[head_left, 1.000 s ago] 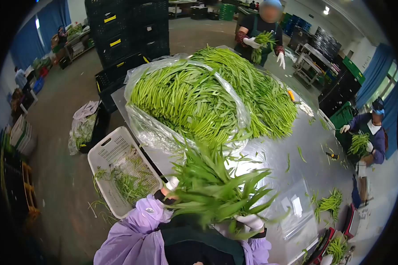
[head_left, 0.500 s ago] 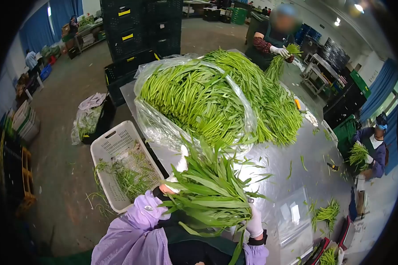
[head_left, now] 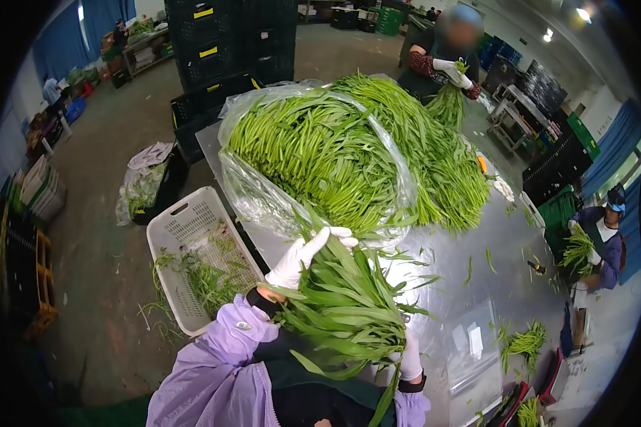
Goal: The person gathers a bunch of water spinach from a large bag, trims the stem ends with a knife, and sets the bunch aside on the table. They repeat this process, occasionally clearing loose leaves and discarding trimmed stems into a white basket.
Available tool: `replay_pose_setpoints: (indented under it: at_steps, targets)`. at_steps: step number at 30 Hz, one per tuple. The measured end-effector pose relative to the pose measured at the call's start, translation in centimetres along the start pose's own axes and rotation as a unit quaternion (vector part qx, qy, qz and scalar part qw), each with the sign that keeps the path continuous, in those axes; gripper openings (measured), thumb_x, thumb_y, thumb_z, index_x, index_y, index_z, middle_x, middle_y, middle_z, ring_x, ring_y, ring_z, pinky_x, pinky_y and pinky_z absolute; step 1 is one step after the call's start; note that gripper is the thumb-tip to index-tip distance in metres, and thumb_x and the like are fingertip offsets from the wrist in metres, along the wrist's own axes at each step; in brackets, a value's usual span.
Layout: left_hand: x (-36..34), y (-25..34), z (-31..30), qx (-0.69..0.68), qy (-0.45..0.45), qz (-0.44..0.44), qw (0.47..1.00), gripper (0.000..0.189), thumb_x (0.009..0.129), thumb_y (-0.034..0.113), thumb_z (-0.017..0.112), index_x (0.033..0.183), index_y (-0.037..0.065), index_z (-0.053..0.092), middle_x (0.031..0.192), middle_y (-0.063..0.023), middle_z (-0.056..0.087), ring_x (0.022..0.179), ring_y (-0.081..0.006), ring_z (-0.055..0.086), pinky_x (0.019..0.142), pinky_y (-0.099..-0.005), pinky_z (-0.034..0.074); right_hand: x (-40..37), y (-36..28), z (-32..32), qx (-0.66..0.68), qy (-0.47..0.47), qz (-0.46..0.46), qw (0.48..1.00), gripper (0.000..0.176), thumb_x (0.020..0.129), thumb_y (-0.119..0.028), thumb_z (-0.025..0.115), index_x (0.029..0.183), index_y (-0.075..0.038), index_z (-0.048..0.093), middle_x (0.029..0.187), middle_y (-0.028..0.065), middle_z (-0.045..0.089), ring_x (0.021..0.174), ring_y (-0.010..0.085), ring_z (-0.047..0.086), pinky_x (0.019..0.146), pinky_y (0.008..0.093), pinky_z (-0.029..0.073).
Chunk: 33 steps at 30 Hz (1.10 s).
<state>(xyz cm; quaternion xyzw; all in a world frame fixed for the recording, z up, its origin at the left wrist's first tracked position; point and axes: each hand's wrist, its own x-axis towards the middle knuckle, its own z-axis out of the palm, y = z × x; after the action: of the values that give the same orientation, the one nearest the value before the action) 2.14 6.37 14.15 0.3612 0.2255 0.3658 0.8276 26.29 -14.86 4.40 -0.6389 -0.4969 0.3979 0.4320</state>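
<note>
My right hand (head_left: 410, 356), in a white glove, is closed round a bunch of long-leaved greens (head_left: 352, 302), partly hidden by the leaves. The leaves point up and left over the metal table (head_left: 445, 263). At the upper left of the bunch, my left hand (head_left: 303, 257), also gloved, lies against the leaf tips with its fingers apart. Beyond the bunch, a large heap of greens (head_left: 313, 153) rests in a clear plastic bag (head_left: 253, 196), with more greens (head_left: 434, 164) beside it.
A white crate (head_left: 171, 277) with scraps stands left of the table. Dark stacked crates (head_left: 206, 53) rise behind. Plastic bags (head_left: 470, 349) and a small pile of greens (head_left: 527, 341) lie at right. Two co-workers (head_left: 441, 60) (head_left: 605, 235) hold greens.
My left hand has moved up and right, from beside the leaves onto their upper tips, and shows more fully. The far co-worker's hands have shifted slightly on their greens.
</note>
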Motion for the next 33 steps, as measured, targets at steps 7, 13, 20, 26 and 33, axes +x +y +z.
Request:
replay_pose_setpoints:
  at_steps: [7, 13, 20, 26, 33]
  targets:
    - [1.1, -0.8, -1.5, 0.1, 0.025, 0.076, 0.992, 0.043, 0.098, 0.035, 0.041, 0.103, -0.001, 0.063, 0.112, -0.0112, 0.063, 0.103, -0.0197, 0.058, 0.094, -0.0336, 0.042, -0.1, 2.2, 0.0, 0.096, -0.02, 0.006, 0.995, 0.05, 0.069, 0.0, 0.069, 0.116, 0.0, 0.053, 0.097, 0.006, 0.064, 0.084, 0.0104, 0.059, 0.077, 0.0258, 0.048]
    - [3.1, 0.0, -8.9, -0.012, 0.173, 0.171, 0.97, 0.044, 0.097, 0.042, 0.038, 0.118, 0.006, 0.055, 0.129, -0.011, 0.052, 0.12, -0.0188, 0.046, 0.104, -0.0356, 0.03, 0.1, -0.9, -2.4, -0.169, 0.064, -0.008, 0.983, 0.039, 0.068, -0.011, 0.072, 0.104, -0.005, 0.06, 0.086, 0.0153, 0.066, 0.077, 0.0252, 0.065, 0.07, 0.0317, 0.05]
    - [2.0, -1.8, -12.4, 0.209, 0.295, 0.129, 0.923, 0.053, 0.091, 0.019, 0.051, 0.14, 0.005, 0.035, 0.141, -0.0087, 0.039, 0.129, -0.0196, 0.035, 0.107, -0.0349, 0.024, -2.2, -1.0, -8.7, -0.509, 0.071, -0.028, 0.857, 0.021, 0.07, -0.015, 0.062, 0.088, -0.008, 0.054, 0.072, 0.0121, 0.058, 0.07, 0.0319, 0.06, 0.061, 0.0417, 0.047]
    - [5.8, -7.7, -19.0, 0.23, 0.306, 0.088, 0.92, 0.046, 0.093, 0.023, 0.048, 0.134, 0.004, 0.041, 0.137, -0.0069, 0.041, 0.125, -0.0213, 0.038, 0.106, -0.0363, 0.027, -3.7, -3.6, -16.3, -0.364, 0.11, 0.023, 0.925, 0.038, 0.068, -0.017, 0.065, 0.104, -0.011, 0.053, 0.084, 0.0116, 0.06, 0.079, 0.0326, 0.06, 0.067, 0.041, 0.048]
    - [8.4, -8.1, -11.6, 0.284, 0.273, 0.06, 0.917, 0.045, 0.094, 0.027, 0.047, 0.135, 0.006, 0.042, 0.138, -0.0062, 0.039, 0.126, -0.0205, 0.039, 0.099, -0.0359, 0.037, -2.1, 2.1, -32.0, -0.507, 0.305, 0.047, 0.805, 0.026, 0.068, -0.013, 0.062, 0.092, -0.009, 0.054, 0.08, 0.0136, 0.06, 0.079, 0.0351, 0.061, 0.065, 0.043, 0.049]
